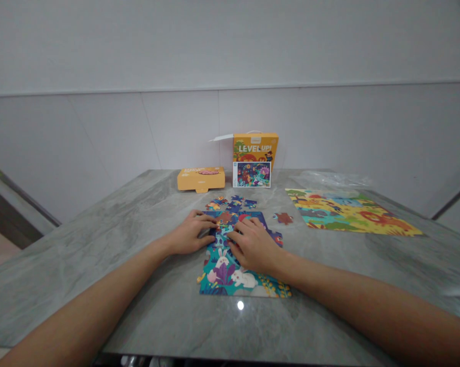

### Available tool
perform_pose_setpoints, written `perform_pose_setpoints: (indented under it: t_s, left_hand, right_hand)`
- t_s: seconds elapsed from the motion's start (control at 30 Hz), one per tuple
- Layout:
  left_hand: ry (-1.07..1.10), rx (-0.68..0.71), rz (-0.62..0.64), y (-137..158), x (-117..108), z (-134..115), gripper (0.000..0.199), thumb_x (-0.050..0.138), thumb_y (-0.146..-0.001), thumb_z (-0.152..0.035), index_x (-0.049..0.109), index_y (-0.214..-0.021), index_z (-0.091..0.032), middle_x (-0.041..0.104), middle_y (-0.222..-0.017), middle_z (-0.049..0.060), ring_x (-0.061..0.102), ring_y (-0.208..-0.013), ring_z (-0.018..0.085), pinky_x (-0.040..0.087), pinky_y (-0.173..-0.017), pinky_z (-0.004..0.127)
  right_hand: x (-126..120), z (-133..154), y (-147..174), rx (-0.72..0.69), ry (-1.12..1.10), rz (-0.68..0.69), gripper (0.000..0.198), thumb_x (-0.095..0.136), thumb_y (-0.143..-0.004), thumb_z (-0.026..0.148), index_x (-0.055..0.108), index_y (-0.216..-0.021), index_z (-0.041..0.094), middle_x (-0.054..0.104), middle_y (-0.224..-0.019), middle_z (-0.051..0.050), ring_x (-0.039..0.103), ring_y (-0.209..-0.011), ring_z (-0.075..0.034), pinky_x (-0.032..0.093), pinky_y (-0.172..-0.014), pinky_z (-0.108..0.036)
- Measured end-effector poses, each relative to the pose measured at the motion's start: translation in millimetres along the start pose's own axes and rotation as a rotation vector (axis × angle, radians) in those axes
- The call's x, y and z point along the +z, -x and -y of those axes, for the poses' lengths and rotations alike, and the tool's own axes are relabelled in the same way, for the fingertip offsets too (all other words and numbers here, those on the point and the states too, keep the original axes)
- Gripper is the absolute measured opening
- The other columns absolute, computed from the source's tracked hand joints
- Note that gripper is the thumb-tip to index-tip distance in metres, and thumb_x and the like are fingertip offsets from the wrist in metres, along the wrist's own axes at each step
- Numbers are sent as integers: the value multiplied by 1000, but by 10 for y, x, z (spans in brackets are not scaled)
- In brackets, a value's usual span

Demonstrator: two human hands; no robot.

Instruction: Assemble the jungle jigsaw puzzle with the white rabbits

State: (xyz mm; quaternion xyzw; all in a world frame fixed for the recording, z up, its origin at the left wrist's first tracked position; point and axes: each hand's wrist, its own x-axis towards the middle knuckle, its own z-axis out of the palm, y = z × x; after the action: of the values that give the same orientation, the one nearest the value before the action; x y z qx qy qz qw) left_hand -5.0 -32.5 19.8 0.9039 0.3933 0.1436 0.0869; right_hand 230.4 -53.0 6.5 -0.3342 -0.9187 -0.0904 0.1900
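A colourful jigsaw puzzle lies in front of me, its near part joined and showing white rabbits among plants. My left hand rests at the puzzle's left edge, with thumb and fingers apart and fingertips on the pieces. Over the middle right of the puzzle is my right hand, its fingers bent and spread, the tips touching the surface. Whether a single piece lies under the right fingertips is hidden. Several loose puzzle pieces lie beyond the far edge. A brown puzzle piece lies apart to the right.
A yellow box lies at the back. Beside it stands an open orange "LEVEL UP!" box, with a picture card leaning on its front. On the right is an assembled yellow animal puzzle, with clear plastic wrap behind it.
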Motion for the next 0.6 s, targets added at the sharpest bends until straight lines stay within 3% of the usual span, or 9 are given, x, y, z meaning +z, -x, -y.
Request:
perform_pose_setpoints:
  t_s: [0.17, 0.43, 0.5, 0.6]
  left_hand:
    - [-2, 30, 26, -1, 17, -11, 46, 62, -89, -43, 60, -130, -23, 57, -137, 11, 45, -131, 29, 23, -112, 49]
    - [7, 44, 39, -10, 20, -3, 49, 62, -89, -44, 58, -133, -24, 55, -140, 11, 43, -132, 29, 24, -113, 50]
    - [1, 43, 51, -11, 17, -1, 48, 61, -89, -45, 57, -133, -25, 55, -140, 10, 43, -132, 29, 24, -113, 50]
    - [-7, 46, 64, -10, 8, -3, 49, 59, -91, -46, 55, -135, -25, 53, -142, 10, 42, -133, 29, 24, -112, 50]
  right_hand:
    - [-12, -7, -10, -6, 7, 11, 28, 45, -96, 29, 69, -96, 16, 65, -94, -12, 54, -93, -25, 34, -85, -42]
    - [-20, 5, -23, -12, -15, 5, 26, 48, -95, 29, 70, -92, 16, 67, -92, -11, 58, -91, -24, 36, -86, -41]
    - [-46, -108, -64, 18, -42, -11, 26, 50, -94, 30, 71, -90, 17, 68, -90, -10, 60, -90, -23, 37, -86, -39]
    - [-92, -487, -125, 178, -63, -62, 25, 50, -93, 28, 73, -94, 17, 71, -92, -9, 62, -92, -22, 41, -88, -37]
